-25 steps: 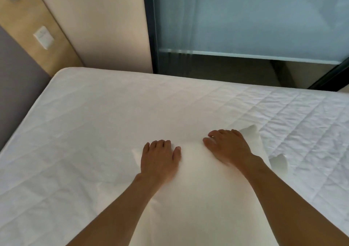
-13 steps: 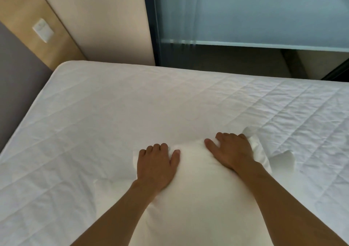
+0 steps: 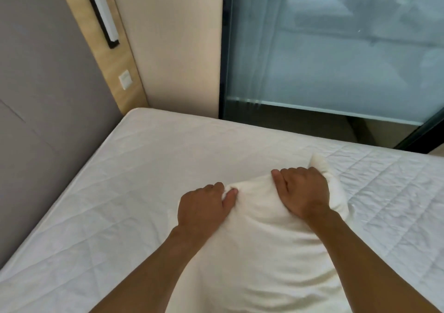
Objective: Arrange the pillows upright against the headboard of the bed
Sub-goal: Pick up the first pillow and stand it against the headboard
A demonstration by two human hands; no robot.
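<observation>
A white pillow (image 3: 266, 248) lies on the white quilted mattress (image 3: 120, 192) in front of me, its far edge bunched and raised. My left hand (image 3: 204, 207) pinches the far left part of that edge, fingers curled into the fabric. My right hand (image 3: 302, 190) clasps the far right part, fingers wrapped over the top near a pointed corner. The grey padded headboard (image 3: 40, 111) stands along the left side of the bed, well apart from the pillow. The pillow's near end runs out of the frame.
A wooden panel (image 3: 108, 56) with a wall lamp and a white switch (image 3: 125, 80) borders the headboard. A beige wall and a dark-framed glass partition (image 3: 336, 56) stand behind the bed's far edge.
Both hands lay flat on the pillow before; now their fingers have closed on its far edge and that edge has risen. My view has tilted up, showing more wall and headboard.
</observation>
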